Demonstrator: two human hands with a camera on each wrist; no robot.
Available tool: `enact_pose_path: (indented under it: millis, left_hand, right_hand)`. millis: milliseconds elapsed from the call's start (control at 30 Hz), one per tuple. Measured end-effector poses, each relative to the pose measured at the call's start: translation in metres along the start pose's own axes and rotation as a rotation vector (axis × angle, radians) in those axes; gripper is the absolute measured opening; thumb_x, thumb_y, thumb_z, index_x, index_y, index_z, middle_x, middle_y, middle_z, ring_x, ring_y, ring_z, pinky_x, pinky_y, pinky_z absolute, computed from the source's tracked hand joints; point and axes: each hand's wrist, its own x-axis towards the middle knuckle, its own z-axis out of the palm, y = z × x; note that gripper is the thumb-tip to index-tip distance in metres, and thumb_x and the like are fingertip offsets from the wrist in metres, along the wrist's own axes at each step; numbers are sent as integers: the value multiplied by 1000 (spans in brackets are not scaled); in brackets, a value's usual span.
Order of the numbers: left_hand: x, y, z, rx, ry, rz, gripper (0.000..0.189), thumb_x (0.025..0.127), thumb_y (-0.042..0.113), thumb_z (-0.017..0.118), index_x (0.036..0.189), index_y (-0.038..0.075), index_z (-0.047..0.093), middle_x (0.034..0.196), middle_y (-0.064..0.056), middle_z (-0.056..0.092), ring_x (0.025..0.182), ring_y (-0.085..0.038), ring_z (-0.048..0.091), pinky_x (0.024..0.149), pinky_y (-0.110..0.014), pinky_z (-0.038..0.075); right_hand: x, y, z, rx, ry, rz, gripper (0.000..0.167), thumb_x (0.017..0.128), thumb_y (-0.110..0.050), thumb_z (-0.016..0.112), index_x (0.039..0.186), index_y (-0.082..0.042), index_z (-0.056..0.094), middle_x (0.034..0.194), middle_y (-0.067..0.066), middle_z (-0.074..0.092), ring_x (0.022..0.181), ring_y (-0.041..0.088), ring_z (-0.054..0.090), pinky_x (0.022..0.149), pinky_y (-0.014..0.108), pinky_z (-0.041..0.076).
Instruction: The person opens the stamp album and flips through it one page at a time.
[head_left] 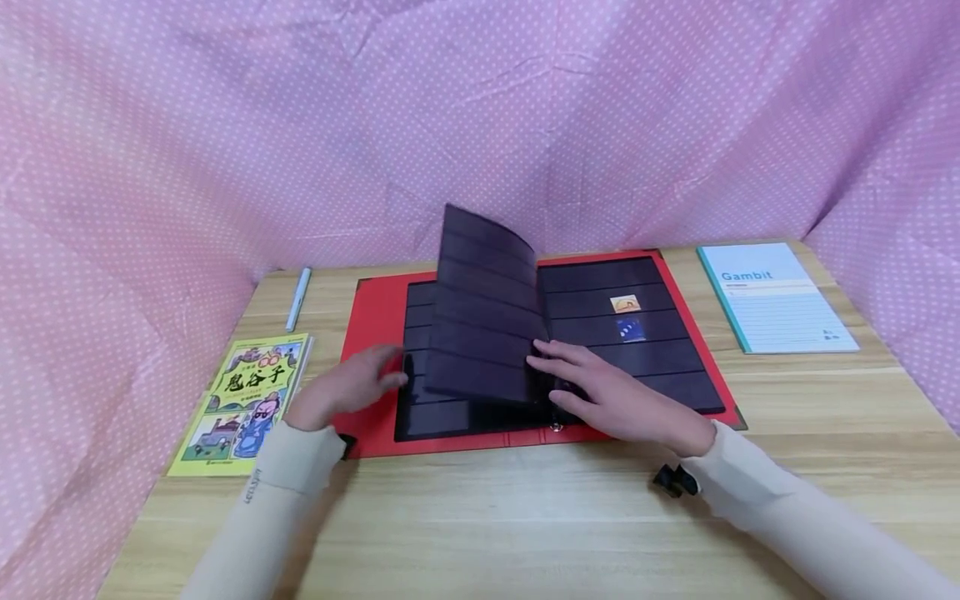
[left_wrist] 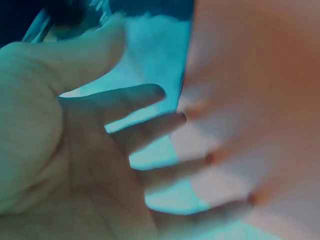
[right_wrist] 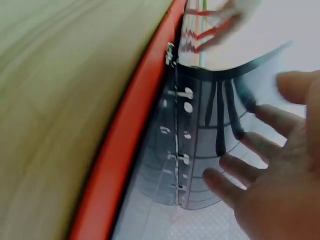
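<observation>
A red stamp album [head_left: 375,325] lies spread on the table, its black pocket pages held by metal rings [right_wrist: 186,94]. One black page [head_left: 487,308] stands raised and slightly bowed over the left side. My right hand [head_left: 611,392] has its fingers extended at that page's lower part near the rings; in the right wrist view the fingertips meet or nearly meet its surface. At the album's left side, my left hand [head_left: 352,383] hovers by the page edge with fingers spread and nothing held. Two small stamps, one orange and white [head_left: 625,304], one blue [head_left: 631,330], sit in the right page's pockets.
On the left are a yellow illustrated book [head_left: 240,400] and a light blue pen [head_left: 298,298]. A pale blue notebook [head_left: 780,296] lies at the right. Pink dotted cloth [head_left: 480,125] hangs behind the wooden table [head_left: 487,525]. A black object [head_left: 675,481] is beside the right cuff.
</observation>
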Motion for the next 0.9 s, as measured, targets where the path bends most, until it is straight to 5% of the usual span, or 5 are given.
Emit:
enact_pose_path:
  millis: [200,400,567,733,900]
  left_hand:
    - [-1,-3,-17,-128,142,38,62,99,34,47,150,9,24,149,-17,28,136,-37,24,104,-55,28]
    - [8,28,3,6,60,44,83,89,53,57,153,17,17,152,-19,19,135,-45,20,99,-65,28]
    - [21,47,25,178,-25,-45,89,84,55,62,152,15,21,152,-24,15,132,-52,17,94,-71,28]
    - [26,52,35,210,0,-93,90,81,48,70,149,10,26,149,-25,18,131,-51,18,90,-70,33]
    - [27,53,34,220,7,-101,90,80,44,72,148,8,25,148,-26,20,131,-49,19,89,-69,35]
  right_hand:
    - [8,-4,5,-169,-89,-14,46,98,-16,53,143,-15,44,153,1,27,142,25,14,104,59,25]
    - [12,-12,8,-299,-126,-15,43,96,-13,54,139,-9,48,151,8,30,141,31,16,98,66,28]
    - [12,-3,1,-200,-116,-22,46,96,-12,56,141,-11,46,151,5,31,140,26,21,104,53,30]
    - [10,18,-5,-45,-77,96,60,96,-22,57,149,-17,29,155,2,20,136,21,30,102,43,37]
    - [10,30,-4,-19,-121,165,70,97,-34,54,153,-22,14,157,2,12,135,25,30,101,45,37]
